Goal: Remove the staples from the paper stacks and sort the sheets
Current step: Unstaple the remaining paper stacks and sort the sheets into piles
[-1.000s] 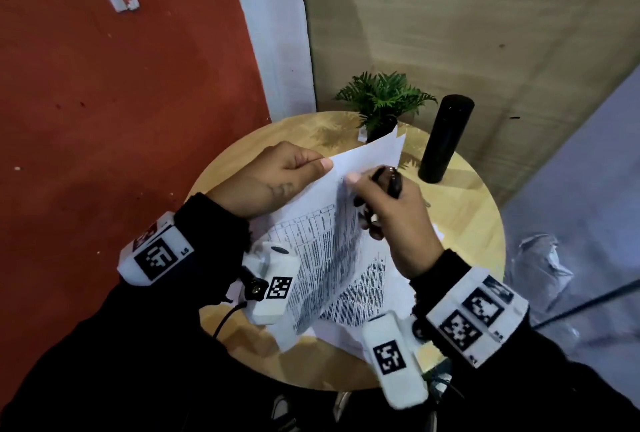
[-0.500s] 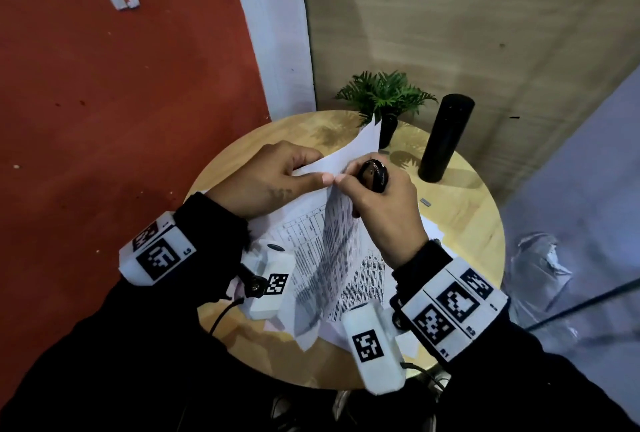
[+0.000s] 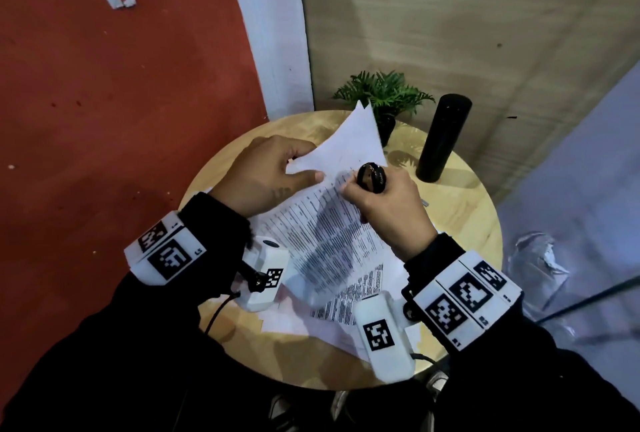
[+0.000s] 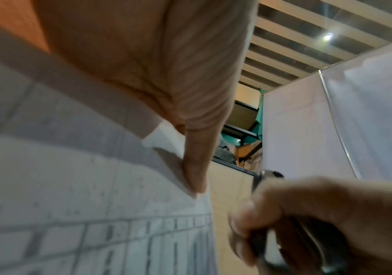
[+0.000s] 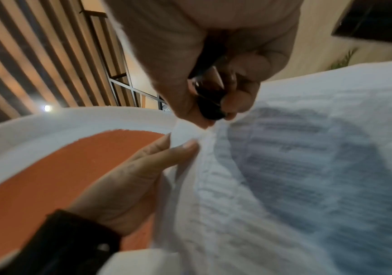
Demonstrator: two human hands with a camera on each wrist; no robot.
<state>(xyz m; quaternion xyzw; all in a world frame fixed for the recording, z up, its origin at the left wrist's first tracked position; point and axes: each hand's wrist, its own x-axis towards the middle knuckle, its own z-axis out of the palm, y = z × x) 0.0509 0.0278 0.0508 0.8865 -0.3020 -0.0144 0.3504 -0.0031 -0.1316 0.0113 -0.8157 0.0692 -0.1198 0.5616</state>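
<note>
A stack of printed sheets (image 3: 325,241) is held up over the round wooden table (image 3: 460,220). My left hand (image 3: 270,175) pinches the stack's top corner between thumb and fingers; a loose sheet (image 3: 349,144) stands up behind it. My right hand (image 3: 384,203) grips a black staple remover (image 3: 371,177) with its tip at the same corner. In the right wrist view the staple remover (image 5: 210,104) touches the paper's corner beside the left thumb (image 5: 166,158). In the left wrist view the staple remover (image 4: 284,223) is blurred. The staple itself is hidden.
More printed sheets (image 3: 346,314) lie on the table under the held stack. A small potted plant (image 3: 384,96) and a tall black bottle (image 3: 443,137) stand at the table's far edge. A tiny metal bit (image 3: 425,203) lies right of my hand. Crumpled plastic (image 3: 536,258) lies on the floor.
Both hands have closed in on the stack's top corner. The right hand turned the staple remover tip down to it, and the loose sheet has swung upright toward the plant.
</note>
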